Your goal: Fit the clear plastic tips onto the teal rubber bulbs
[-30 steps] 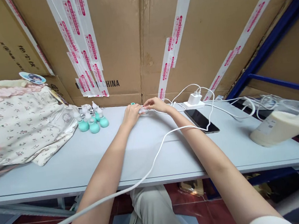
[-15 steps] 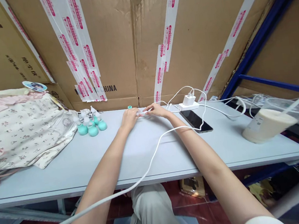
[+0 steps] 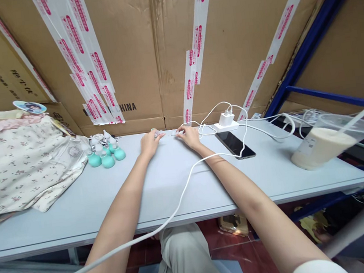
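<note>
My left hand (image 3: 150,143) is closed over the far part of the table, its thumb and fingers pinched together. A sliver of teal shows just behind its fingers, and whatever they hold is mostly hidden. Opposite it, my right hand (image 3: 189,136) pinches a small clear piece (image 3: 174,133) between thumb and fingertips. A narrow gap of tabletop separates the two hands. Left of them stand several teal squeeze bulbs (image 3: 108,160) with translucent pointed tips, grouped close together.
A floral cloth bag (image 3: 26,164) lies at the left. To the right are a phone (image 3: 235,144), a white charger (image 3: 226,119) and a tilted-looking drink cup (image 3: 318,144) with a straw. A white cable (image 3: 185,191) crosses over the table. Cardboard (image 3: 131,49) walls the back.
My hands have moved apart, the left hand to the left. The clear material between them has come apart or left one hand's grip. The view has shifted slightly.
</note>
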Demonstrator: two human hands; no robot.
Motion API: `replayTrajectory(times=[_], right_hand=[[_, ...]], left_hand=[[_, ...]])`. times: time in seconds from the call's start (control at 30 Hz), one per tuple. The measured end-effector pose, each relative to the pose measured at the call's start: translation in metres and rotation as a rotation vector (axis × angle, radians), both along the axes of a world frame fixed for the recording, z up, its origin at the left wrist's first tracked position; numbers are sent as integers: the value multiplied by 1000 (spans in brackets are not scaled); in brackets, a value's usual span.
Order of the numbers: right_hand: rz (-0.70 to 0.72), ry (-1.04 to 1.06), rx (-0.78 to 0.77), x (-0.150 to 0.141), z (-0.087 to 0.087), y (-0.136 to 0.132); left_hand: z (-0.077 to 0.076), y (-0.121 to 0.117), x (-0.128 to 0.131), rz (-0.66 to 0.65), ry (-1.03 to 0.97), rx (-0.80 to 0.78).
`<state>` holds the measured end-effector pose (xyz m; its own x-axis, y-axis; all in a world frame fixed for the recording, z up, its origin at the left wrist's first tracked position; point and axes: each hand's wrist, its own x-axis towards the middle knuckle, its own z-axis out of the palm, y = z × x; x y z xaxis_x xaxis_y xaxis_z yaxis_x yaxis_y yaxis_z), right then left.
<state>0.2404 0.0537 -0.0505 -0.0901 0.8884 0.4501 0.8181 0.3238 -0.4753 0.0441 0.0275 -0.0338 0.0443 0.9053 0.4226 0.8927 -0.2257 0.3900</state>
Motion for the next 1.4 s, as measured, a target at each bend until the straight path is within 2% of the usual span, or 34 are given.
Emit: replayTrajectory(times=[0.23,0.6,1.2,1.3,1.4], right_hand=[[-6,-52,-73,-3,-3,0],[-15,-109,-8,-8,-7,5],[-26,-112,-35,-6,-12,7],[-25,-106,54,-6,-7,-1],[6,-145,259,-8,2,-13]], left_hand=[[-1,1,-3,-22,-24,-21],[-5,3,-4,-33,-7,-24],[-11,5,-6,-50,37,-7],[-9,3,-4,-64,26,-12],[-6,0,0,-101,-2,-36]])
